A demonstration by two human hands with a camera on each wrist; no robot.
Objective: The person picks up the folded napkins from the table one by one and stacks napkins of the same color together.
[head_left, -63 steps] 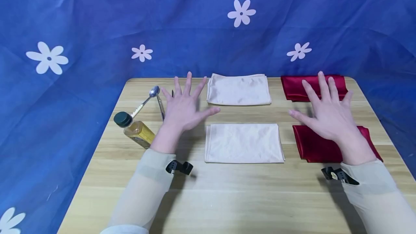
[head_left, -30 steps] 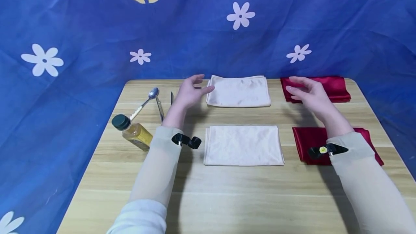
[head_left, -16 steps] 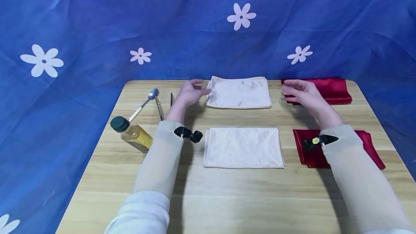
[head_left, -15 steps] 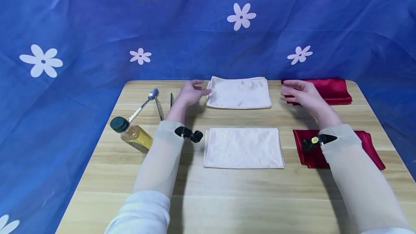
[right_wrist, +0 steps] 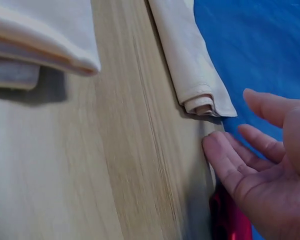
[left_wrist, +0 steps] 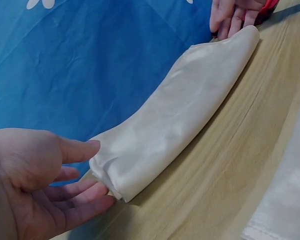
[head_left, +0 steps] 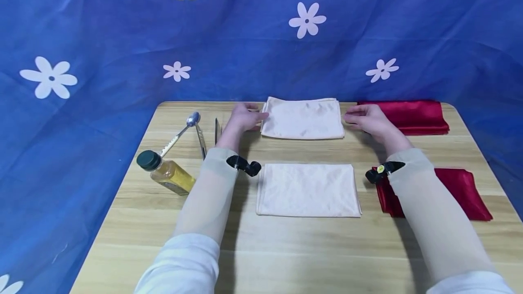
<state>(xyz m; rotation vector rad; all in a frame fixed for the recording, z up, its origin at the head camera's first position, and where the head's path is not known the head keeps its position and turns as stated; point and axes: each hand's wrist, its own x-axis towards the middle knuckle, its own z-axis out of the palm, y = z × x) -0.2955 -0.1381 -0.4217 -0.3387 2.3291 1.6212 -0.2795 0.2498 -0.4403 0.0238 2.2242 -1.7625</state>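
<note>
A folded white satin cloth point(head_left: 302, 119) lies near the table's back edge; its layered right end point(right_wrist: 202, 102) shows in the right wrist view. At its left end is my left hand point(head_left: 244, 117), the thumb over the cloth's corner and the other fingertips right at its lower edge in the left wrist view. Thumb and fingers stand apart there. My right hand point(head_left: 369, 120) is just off the right end, fingers loosely bent and a gap between them and the cloth in the right wrist view. Nothing is held in it. A second folded white cloth point(head_left: 308, 189) lies nearer the front.
Two folded red satin cloths lie at the right, one at the back point(head_left: 416, 117) and one in front point(head_left: 461, 192), partly behind my right sleeve. At the left lie a green-capped bottle point(head_left: 173, 177), a spoon point(head_left: 193, 119) and other slim utensils. A blue flowered curtain point(head_left: 245, 35) hangs behind the table.
Both hands were spread flat above the table, then their fingers bent and they lowered. The right hand has moved left, from the red cloth to the white cloth's right end.
</note>
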